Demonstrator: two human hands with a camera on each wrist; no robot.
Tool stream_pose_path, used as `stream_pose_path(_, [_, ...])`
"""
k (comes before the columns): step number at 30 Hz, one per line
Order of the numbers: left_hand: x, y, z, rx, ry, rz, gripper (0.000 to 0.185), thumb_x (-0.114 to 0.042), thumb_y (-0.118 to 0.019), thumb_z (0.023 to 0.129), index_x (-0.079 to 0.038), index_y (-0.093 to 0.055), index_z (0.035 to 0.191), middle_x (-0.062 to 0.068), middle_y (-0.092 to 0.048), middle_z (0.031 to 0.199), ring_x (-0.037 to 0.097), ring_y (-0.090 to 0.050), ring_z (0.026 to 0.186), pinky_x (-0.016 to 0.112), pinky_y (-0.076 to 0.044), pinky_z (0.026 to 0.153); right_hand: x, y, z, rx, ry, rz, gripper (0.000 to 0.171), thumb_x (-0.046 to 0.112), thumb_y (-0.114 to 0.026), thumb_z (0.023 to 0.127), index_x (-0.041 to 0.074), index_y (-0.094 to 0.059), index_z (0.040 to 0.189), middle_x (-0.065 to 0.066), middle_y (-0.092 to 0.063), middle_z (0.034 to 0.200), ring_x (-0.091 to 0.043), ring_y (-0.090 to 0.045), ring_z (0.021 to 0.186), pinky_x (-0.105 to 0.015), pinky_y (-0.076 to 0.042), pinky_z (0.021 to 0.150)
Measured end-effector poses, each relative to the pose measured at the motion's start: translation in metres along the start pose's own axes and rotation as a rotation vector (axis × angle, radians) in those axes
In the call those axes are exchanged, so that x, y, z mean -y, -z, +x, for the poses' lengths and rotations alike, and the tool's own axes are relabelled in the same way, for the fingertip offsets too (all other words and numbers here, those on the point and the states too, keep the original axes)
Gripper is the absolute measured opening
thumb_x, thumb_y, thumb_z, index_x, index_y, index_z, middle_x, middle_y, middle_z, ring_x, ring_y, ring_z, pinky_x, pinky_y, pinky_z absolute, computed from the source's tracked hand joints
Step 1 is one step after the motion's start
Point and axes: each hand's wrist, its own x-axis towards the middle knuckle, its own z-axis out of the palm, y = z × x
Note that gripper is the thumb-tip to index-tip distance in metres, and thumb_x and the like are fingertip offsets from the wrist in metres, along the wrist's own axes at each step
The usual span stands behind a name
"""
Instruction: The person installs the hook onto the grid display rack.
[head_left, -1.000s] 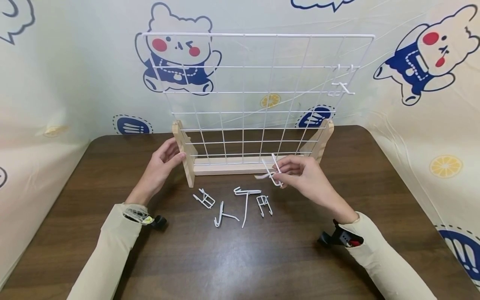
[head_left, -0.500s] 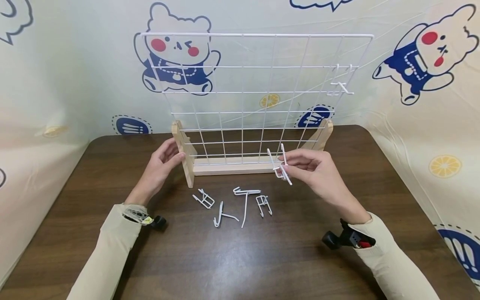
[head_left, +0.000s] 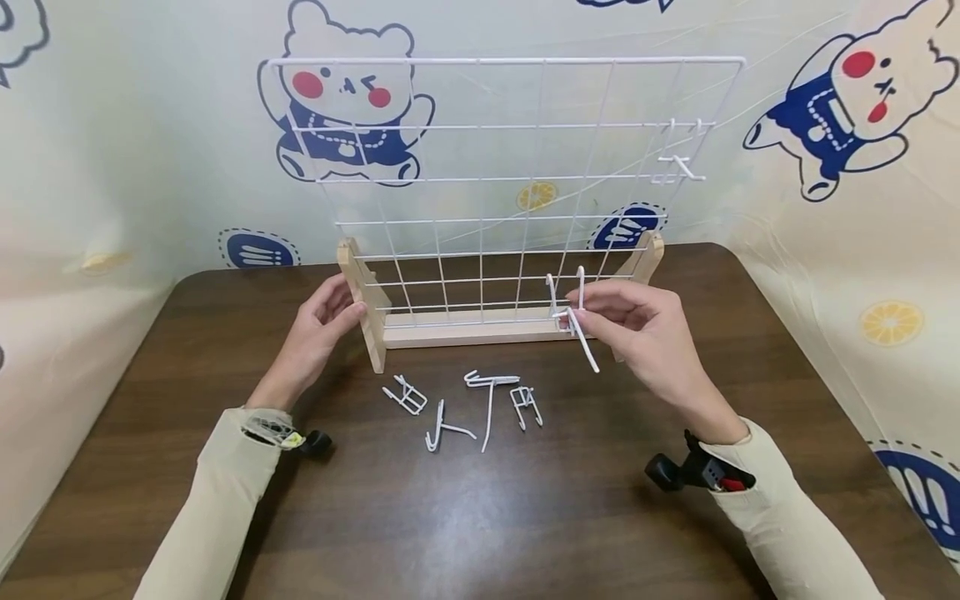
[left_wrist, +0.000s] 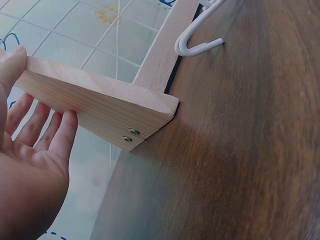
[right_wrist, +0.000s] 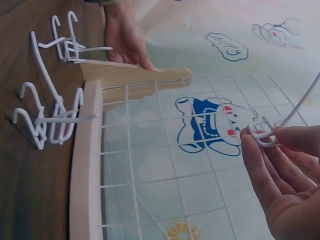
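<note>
Your right hand (head_left: 645,329) pinches a white wire hook (head_left: 573,321) just in front of the grid panel (head_left: 495,179). Your left hand (head_left: 322,321), fingers relaxed, rests against the panel's wooden foot (head_left: 362,304) on the table (head_left: 480,517).

Your right hand (head_left: 645,333) pinches a hook (head_left: 573,321) of smooth white-coated wire, faintly glossy. Your left hand (head_left: 318,333) rests on the stand's foot (left_wrist: 100,107) of pale, unfinished, matt wood with 2 brass-coloured screws. The grid panel (head_left: 495,183) is white-coated wire; the table (head_left: 480,517) is dark wood-grain, slightly sheened.
</note>
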Motion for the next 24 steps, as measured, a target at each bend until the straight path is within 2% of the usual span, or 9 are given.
stream_pose_path(2, [-0.001, 0.001, 0.0, -0.001, -0.003, -0.008, 0.049, -0.006, -0.061, 0.099, -0.008, -0.046, 0.146, 0.01, -0.053, 0.14, 0.018, -0.047, 0.13, 0.019, -0.043, 0.102, 0.003, 0.0, 0.002, -0.019, 0.01, 0.012, 0.02, 0.0, -0.073, 0.089, 0.002, -0.073, 0.108, -0.006, -0.076, 0.091, -0.014, -0.059, 0.055, -0.027, -0.037, 0.035])
stream_pose_path(3, [-0.001, 0.001, 0.0, -0.003, 0.0, 0.0, 0.049, -0.007, -0.061, 0.099, -0.008, -0.046, 0.146, 0.01, -0.053, 0.141, 0.018, -0.047, 0.131, 0.019, -0.043, 0.103, 0.004, 0.0, 0.004, -0.028, 0.017, 0.027, 0.02, -0.001, -0.072, 0.089, 0.001, -0.073, 0.108, -0.006, -0.076, 0.092, -0.015, -0.061, 0.057, -0.027, -0.039, 0.037])
stream_pose_path(7, [-0.002, 0.001, 0.001, -0.005, 0.022, 0.025, 0.05, -0.009, -0.062, 0.099, -0.011, -0.045, 0.146, 0.01, -0.051, 0.144, 0.018, -0.046, 0.133, 0.018, -0.043, 0.103, 0.009, 0.001, 0.013, -0.074, 0.053, 0.088, 0.022, -0.003, -0.072, 0.088, -0.002, -0.073, 0.11, -0.009, -0.076, 0.094, -0.018, -0.071, 0.071, -0.023, -0.053, 0.055])
stream_pose_path(10, [-0.001, 0.0, 0.0, -0.01, 0.032, 0.028, 0.051, -0.01, -0.062, 0.099, -0.011, -0.045, 0.147, 0.011, -0.051, 0.144, 0.018, -0.045, 0.133, 0.017, -0.042, 0.103, 0.013, 0.0, 0.02, -0.104, 0.074, 0.125, 0.023, -0.003, -0.073, 0.088, -0.002, -0.073, 0.111, -0.009, -0.076, 0.098, -0.02, -0.074, 0.083, -0.024, -0.056, 0.071])
stream_pose_path(15, [-0.001, -0.001, -0.002, -0.006, 0.009, -0.006, 0.05, -0.008, -0.061, 0.099, -0.009, -0.045, 0.147, 0.012, -0.051, 0.143, 0.021, -0.045, 0.132, 0.018, -0.042, 0.103, 0.018, -0.004, 0.031, -0.127, 0.129, 0.203, 0.024, -0.006, -0.071, 0.088, -0.007, -0.071, 0.112, -0.014, -0.075, 0.097, -0.025, -0.074, 0.08, -0.027, -0.058, 0.075])
stream_pose_path(18, [-0.001, -0.001, -0.002, -0.004, 0.007, -0.005, 0.05, -0.008, -0.06, 0.099, -0.009, -0.044, 0.147, 0.012, -0.05, 0.143, 0.02, -0.045, 0.132, 0.018, -0.043, 0.102, 0.02, -0.007, 0.036, -0.142, 0.162, 0.214, 0.023, -0.005, -0.071, 0.089, -0.008, -0.071, 0.111, -0.017, -0.075, 0.092, -0.029, -0.073, 0.079, -0.03, -0.059, 0.074])
stream_pose_path(24, [0.0, -0.001, -0.002, -0.008, 0.016, -0.001, 0.05, -0.009, -0.06, 0.099, -0.009, -0.044, 0.147, 0.013, -0.05, 0.144, 0.019, -0.046, 0.131, 0.018, -0.043, 0.101, 0.025, -0.013, 0.048, -0.198, 0.156, 0.306, 0.022, -0.003, -0.071, 0.089, -0.009, -0.07, 0.11, -0.018, -0.075, 0.091, -0.029, -0.073, 0.081, -0.033, -0.06, 0.075])
